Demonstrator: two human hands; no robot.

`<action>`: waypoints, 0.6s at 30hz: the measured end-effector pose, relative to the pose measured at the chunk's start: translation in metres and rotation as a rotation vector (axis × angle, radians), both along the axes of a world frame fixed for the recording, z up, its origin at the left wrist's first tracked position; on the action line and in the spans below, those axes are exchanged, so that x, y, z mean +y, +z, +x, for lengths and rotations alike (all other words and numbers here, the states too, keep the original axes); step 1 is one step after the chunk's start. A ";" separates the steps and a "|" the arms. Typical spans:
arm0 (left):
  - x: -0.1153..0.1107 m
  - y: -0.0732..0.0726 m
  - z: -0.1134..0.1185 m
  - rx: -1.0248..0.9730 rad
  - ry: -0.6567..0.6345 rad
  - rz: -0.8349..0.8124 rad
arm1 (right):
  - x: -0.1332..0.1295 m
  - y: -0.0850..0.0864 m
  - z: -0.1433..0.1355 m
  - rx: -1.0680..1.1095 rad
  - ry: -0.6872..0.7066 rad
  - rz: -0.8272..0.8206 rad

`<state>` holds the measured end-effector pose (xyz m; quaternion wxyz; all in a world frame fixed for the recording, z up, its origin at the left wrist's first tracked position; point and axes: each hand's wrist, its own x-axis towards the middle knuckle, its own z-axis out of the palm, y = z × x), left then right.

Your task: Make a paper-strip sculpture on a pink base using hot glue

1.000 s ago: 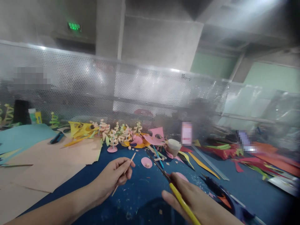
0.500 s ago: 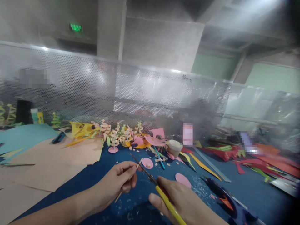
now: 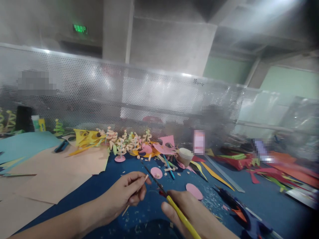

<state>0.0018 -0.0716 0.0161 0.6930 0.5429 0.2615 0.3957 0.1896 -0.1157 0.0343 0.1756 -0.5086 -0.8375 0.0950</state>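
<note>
Containers. Cup [image 3: 184,161], one, tan with a whitish top, standing at the rear of the surface [image 3: 146,217]; whether the whitish part is lid, inner wall or contents cannot be told. Glue containers [image 3: 42,125], two, side by side at the far left: one yellow, one green with a white cap; contents not visible.

Hands, two. Left hand [image 3: 132,189]: thumb and fingertips pinching the paper strip. Right hand [image 3: 190,205]: fingers wrapped about the scissors, thumb apart at the near side.

Paper strip [image 3: 146,178], one, narrow and pale; held above the surface, tip beyond the left fingertips, lower end emerging beneath the hand. Scissors [image 3: 182,217], one pair, yellow-handled; dark blades slanting up and leftward, just beside the strip tip, contact uncertain.

Loose pink discs [image 3: 194,191], two: one beyond the blades, one beside the right hand. Third pink disc [image 3: 120,159], one, flat beneath a paper spiral [image 3: 121,146]; further spirals crowded behind it, overlapping, count uncertain.

Blue pen [image 3: 169,167], one, left of the cup. Dark marker [image 3: 61,146], one, by the peach sheets [image 3: 64,169]. Clear ruler [image 3: 225,174], one, slanting right of the cup. Blue tool [image 3: 240,209], one, right of the right hand.
</note>
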 end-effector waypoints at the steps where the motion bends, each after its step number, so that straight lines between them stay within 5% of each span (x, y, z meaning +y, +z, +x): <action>1: 0.001 -0.001 0.000 0.002 0.002 -0.001 | 0.001 -0.001 0.001 -0.018 -0.028 0.007; 10: 0.009 -0.007 0.000 -0.003 0.079 0.011 | 0.019 -0.006 0.051 -0.429 -0.620 0.076; 18: 0.014 -0.005 0.011 0.011 0.065 0.042 | 0.048 -0.033 0.087 -0.475 -0.414 0.215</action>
